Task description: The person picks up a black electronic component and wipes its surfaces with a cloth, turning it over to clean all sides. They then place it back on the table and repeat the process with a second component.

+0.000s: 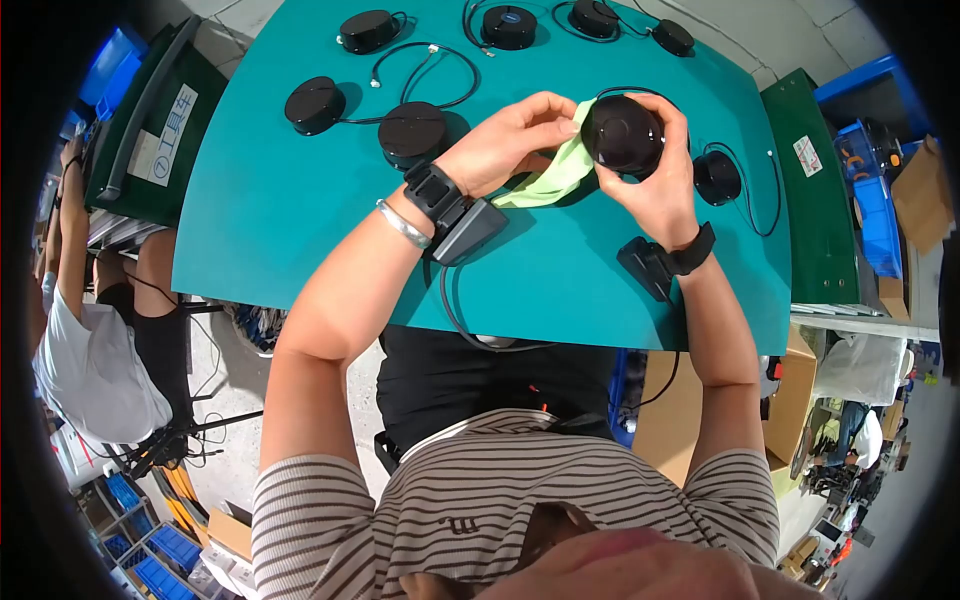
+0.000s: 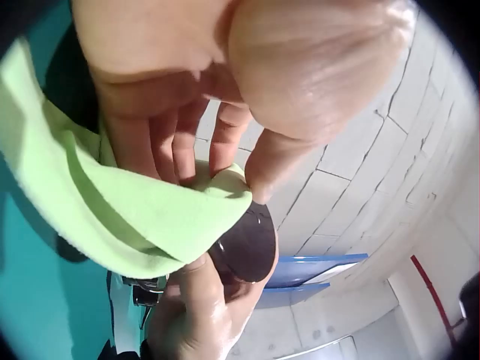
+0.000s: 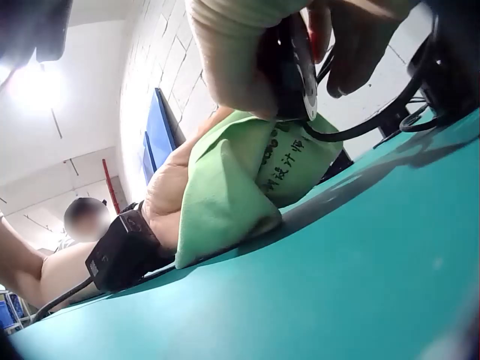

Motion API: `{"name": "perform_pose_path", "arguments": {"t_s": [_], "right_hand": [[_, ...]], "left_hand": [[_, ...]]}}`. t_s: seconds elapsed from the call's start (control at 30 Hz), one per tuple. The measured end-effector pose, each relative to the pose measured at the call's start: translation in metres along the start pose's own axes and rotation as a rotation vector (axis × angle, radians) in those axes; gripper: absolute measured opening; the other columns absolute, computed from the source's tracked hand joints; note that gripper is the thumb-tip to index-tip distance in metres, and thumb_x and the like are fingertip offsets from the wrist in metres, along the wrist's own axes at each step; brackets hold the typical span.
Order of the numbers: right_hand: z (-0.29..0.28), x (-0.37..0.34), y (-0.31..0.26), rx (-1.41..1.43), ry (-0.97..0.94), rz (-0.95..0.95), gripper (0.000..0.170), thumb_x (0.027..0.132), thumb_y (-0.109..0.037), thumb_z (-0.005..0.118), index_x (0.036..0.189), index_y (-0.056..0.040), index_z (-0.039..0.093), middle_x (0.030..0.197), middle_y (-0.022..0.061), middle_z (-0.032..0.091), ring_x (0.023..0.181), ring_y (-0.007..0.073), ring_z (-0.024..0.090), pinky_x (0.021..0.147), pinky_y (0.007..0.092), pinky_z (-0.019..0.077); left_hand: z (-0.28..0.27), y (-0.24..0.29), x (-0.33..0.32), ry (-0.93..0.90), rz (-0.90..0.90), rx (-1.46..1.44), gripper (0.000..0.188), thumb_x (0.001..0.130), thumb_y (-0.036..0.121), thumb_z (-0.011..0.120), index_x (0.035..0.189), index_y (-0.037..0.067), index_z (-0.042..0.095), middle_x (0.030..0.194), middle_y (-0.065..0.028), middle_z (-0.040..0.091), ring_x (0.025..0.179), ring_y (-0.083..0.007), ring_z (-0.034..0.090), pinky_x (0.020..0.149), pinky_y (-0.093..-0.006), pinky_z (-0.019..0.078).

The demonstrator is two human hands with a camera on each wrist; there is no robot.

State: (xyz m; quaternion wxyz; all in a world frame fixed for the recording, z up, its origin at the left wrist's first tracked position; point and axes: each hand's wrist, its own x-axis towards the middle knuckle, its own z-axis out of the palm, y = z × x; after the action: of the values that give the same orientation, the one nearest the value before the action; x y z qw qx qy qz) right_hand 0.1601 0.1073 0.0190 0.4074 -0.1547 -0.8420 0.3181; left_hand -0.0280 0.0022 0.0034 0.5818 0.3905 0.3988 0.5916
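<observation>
My right hand [image 1: 660, 195] grips a round, glossy black device [image 1: 627, 137] by its sides, thumb on one edge and fingers round the other. A black cable [image 3: 367, 127] runs from the device in the right wrist view. With thumb and fingers, my left hand [image 1: 497, 147] pinches a light green cloth [image 1: 556, 182] against the device's left edge. In the left wrist view a fold of the cloth [image 2: 142, 217] overlaps the dark shiny face [image 2: 251, 244]. Dark printed characters show on the hanging cloth in the right wrist view, and its lower part reaches down to the tabletop.
Several similar black round devices with cables lie on the green table [image 1: 560, 270], among them one [image 1: 412, 135] near my left hand and one [image 1: 717, 177] right of my right hand. Green cabinets [image 1: 820, 230] flank the table. Another person [image 1: 100, 360] sits at the left.
</observation>
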Motion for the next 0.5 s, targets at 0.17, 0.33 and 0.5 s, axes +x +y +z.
{"name": "perform_pose_path", "arguments": {"t_s": [0.17,0.33,0.5], "right_hand": [[-0.010,0.005,-0.019,-0.202,0.022,-0.191,0.076,0.058,-0.005,0.086,0.126,-0.0090,0.053,0.120,0.0113,0.053,0.109,0.0269,0.057,0.093,0.0372,0.0520],[-0.012,0.002,-0.025,-0.194,-0.008,-0.164,0.076,0.056,-0.002,0.084,0.126,-0.0121,0.057,0.120,0.0107,0.049,0.110,0.0270,0.055,0.091,0.0377,0.0523],[-0.007,-0.001,-0.020,-0.217,-0.042,-0.173,0.076,0.056,0.005,0.077,0.126,-0.0142,0.058,0.120,0.0111,0.044,0.111,0.0293,0.051,0.091,0.0401,0.0512]], "left_hand": [[0.007,0.001,-0.003,-0.108,-0.007,-0.049,0.045,0.101,0.020,0.057,0.140,0.001,0.043,0.125,-0.0060,0.057,0.111,-0.0142,0.060,0.095,-0.0311,0.0515],[0.001,-0.003,-0.001,-0.094,-0.042,-0.132,0.038,0.103,0.020,0.051,0.136,-0.001,0.048,0.118,-0.0066,0.063,0.104,-0.0138,0.064,0.089,-0.0298,0.0552],[0.003,-0.002,-0.005,-0.025,-0.045,-0.146,0.047,0.103,0.027,0.053,0.140,0.000,0.044,0.124,-0.0093,0.060,0.108,-0.0157,0.062,0.091,-0.0308,0.0534]]}}
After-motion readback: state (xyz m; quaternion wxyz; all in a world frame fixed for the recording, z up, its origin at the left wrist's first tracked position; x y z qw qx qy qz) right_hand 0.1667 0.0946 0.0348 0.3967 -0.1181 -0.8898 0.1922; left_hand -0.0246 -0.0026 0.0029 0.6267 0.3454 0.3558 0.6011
